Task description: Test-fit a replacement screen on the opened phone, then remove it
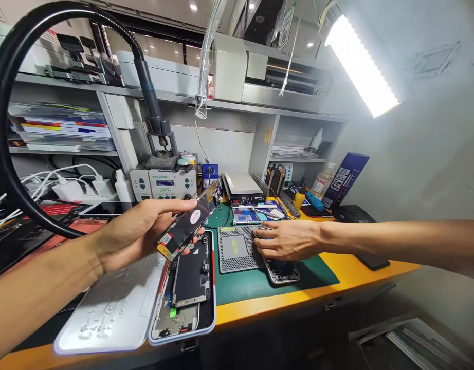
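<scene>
My left hand (144, 226) grips a dark phone screen assembly (185, 226) with a round white sticker, thumb on top, tilted above an open case (213, 288). Inside that case lie another black phone part (191, 277) and a phone housing (175, 324). My right hand (285, 239) rests with fingers stretched over the upper part of an opened phone (284, 272) and the edge of a grey perforated pad (229, 262). The fingertips partly cover the phone, and nothing is visibly gripped there.
A silver embossed lid (113, 308) lies left of the case. Green mat (237, 290) covers part of the yellow bench (260, 303). Behind are a soldering station (163, 184), a heating plate (242, 187), screwdrivers and bottles. A black flexible arm (0, 128) curves at left.
</scene>
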Available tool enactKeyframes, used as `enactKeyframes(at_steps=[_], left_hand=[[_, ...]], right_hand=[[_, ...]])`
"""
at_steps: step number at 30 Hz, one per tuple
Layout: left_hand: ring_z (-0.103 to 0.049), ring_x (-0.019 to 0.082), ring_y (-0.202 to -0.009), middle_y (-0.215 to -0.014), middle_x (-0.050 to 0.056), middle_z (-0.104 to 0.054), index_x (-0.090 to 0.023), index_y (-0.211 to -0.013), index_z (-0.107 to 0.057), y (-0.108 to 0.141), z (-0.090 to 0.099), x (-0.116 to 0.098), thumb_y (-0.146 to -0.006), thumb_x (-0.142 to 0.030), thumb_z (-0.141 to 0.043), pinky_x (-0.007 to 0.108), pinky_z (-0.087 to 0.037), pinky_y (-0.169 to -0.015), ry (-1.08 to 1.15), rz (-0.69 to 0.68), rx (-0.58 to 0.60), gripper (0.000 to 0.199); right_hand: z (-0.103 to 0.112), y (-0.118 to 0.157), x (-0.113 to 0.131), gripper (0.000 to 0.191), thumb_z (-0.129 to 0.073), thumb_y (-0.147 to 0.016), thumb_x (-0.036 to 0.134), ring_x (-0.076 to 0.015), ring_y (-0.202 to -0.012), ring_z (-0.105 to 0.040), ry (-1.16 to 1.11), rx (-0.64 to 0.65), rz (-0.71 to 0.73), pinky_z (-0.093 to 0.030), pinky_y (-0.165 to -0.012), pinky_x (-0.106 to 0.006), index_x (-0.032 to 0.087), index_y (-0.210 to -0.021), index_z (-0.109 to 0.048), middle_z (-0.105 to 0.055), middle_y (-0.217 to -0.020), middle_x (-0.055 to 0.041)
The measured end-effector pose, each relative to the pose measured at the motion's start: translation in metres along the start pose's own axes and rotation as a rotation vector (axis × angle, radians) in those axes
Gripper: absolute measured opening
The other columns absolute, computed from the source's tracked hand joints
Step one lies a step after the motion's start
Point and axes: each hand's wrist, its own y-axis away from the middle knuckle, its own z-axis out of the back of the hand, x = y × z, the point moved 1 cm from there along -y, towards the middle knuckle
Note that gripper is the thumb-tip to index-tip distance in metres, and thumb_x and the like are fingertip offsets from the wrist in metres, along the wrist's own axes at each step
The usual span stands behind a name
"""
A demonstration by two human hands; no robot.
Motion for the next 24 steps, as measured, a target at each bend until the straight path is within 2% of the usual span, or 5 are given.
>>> enactKeyframes(at_steps=[5,9,12,16,24], left_hand=[[-0.073,0.022,-0.074,-0.087,0.011,-0.079,-0.01,-0.102,-0.073,-0.006,-0.005,-0.004,-0.083,-0.04,-0.076,0.031,-0.062,-0.064,-0.005,0.008,-0.006,0.035],[-0.07,0.018,-0.074,-0.084,0.006,-0.078,-0.013,-0.107,-0.071,-0.014,-0.013,-0.008,-0.089,-0.041,-0.072,0.03,-0.061,-0.067,-0.044,0.022,0.032,0.034],[-0.071,0.018,-0.076,-0.088,0.008,-0.078,-0.011,-0.11,-0.071,-0.024,-0.017,-0.009,-0.092,-0.042,-0.068,0.027,-0.059,-0.066,-0.11,0.061,0.094,0.036],[-0.071,0.016,-0.073,-0.095,0.011,-0.079,-0.01,-0.107,-0.074,-0.045,-0.02,-0.009,-0.091,-0.044,-0.068,0.024,-0.057,-0.065,-0.208,0.12,0.183,0.038],[-0.068,0.015,-0.065,-0.09,0.012,-0.079,-0.011,-0.095,-0.077,-0.091,-0.047,-0.011,-0.088,-0.047,-0.07,0.024,-0.052,-0.058,-0.342,0.144,0.304,0.038]], right_hand=[[0.027,-0.007,0.011,0.05,-0.082,-0.064,0.009,-0.0308,-0.095,-0.069,-0.052,0.057,-0.217,-0.056,-0.084,-0.041,0.013,-0.113,-0.068,-0.072,-0.107,-0.0159],[0.031,-0.023,0.012,0.062,-0.084,-0.063,0.047,-0.0254,-0.065,-0.067,-0.168,0.129,-0.385,-0.05,-0.053,-0.036,0.01,-0.11,-0.069,-0.072,-0.094,-0.0147],[0.029,-0.031,0.006,0.066,-0.078,-0.063,0.062,-0.0242,-0.059,-0.066,-0.274,0.156,-0.442,-0.045,-0.046,-0.033,0.01,-0.104,-0.07,-0.072,-0.087,-0.0128],[0.024,-0.033,0.003,0.062,-0.073,-0.066,0.064,-0.0247,-0.059,-0.065,-0.366,0.096,-0.492,-0.047,-0.048,-0.033,0.012,-0.1,-0.07,-0.071,-0.085,-0.0119],[-0.004,-0.001,0.021,0.062,-0.077,-0.076,0.052,-0.0331,-0.101,-0.068,-0.486,-0.227,-0.555,-0.055,-0.087,-0.043,0.012,-0.123,-0.066,-0.07,-0.113,-0.0173]])
